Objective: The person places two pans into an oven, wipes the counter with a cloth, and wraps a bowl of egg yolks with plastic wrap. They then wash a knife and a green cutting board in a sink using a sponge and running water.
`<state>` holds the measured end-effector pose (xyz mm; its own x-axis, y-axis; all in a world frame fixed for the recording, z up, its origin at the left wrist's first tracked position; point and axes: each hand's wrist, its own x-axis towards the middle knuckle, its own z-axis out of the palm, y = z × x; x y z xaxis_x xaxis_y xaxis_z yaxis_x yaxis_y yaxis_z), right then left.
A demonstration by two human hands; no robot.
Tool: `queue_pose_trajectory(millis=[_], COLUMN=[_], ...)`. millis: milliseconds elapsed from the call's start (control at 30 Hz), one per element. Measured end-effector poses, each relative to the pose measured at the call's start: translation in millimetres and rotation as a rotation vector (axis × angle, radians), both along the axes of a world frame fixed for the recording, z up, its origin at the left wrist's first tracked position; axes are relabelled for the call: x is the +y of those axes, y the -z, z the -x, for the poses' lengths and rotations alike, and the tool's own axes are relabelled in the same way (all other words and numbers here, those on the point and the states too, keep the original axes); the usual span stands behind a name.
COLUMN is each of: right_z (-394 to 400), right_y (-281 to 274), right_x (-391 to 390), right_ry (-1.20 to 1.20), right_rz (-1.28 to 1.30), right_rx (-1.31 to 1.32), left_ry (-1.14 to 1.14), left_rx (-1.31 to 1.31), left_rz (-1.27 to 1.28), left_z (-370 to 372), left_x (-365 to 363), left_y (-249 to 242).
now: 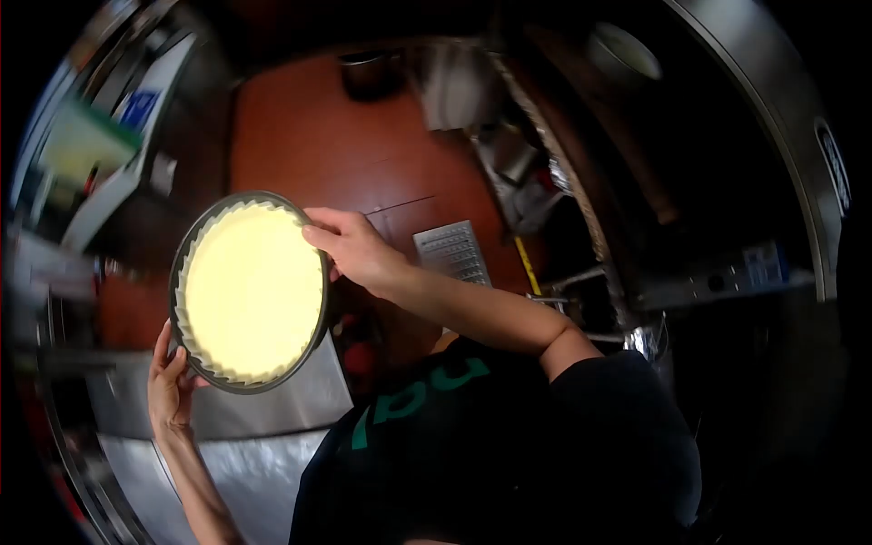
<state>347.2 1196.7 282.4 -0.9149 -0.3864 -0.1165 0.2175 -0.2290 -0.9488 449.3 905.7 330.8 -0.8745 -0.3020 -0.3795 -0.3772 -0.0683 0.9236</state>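
A round dark cake pan (pixel 328 320) is held up between my two hands. Pleated paper (pixel 185 313) lines its wall, and smooth pale yellow batter (pixel 254 291) fills the inside. My left hand (pixel 171 381) grips the pan's lower left edge, with the thumb on the near side. On the upper right edge, my right hand (pixel 354 245) is closed with the thumb over the rim and the other fingers partly hidden behind it. The pan is over the edge of a steel counter and the floor.
A steel counter (pixel 263 400) lies below the pan, at my left. Red-brown tiled floor (pixel 309 136) stretches ahead, with a slotted metal plate (pixel 454 254) by my right arm. A dark pot (pixel 368 77) stands farther off. Dark metal equipment (pixel 772 136) lines the right side.
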Motion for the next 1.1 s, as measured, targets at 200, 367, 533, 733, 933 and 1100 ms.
queue_pose_trajectory(millis=[200,367,533,733,933,1100], right_z=[9.8,5.8,13.8,35.0,55.0,62.7], right_y=[-46.9,-61.4,-56.3,-51.9,-38.3,-10.1], right_x=[161.2,254.9,313.4,361.8,392.2,416.4], right_ry=[0.498,0.969,1.411,1.835,2.144,2.248], right_rz=[-0.021,-0.109,-0.103,-0.089,-0.027,0.034], right_rx=[0.108,0.041,0.103,0.089,0.111,0.098], left_ry=[0.625,1.022,1.457,1.770,1.802,1.653], left_rx=[0.039,0.087,0.058,0.012,0.652,0.959], left_rz=[-0.216,-0.059,-0.062,0.080,0.498,0.241], left_z=[194.8,322.6,410.2,462.5,457.0,409.7], left_x=[141.9,319.6,495.9,702.7,886.4,915.5], left_y=[-16.6,-37.8,-46.5,-18.6,70.2,73.4])
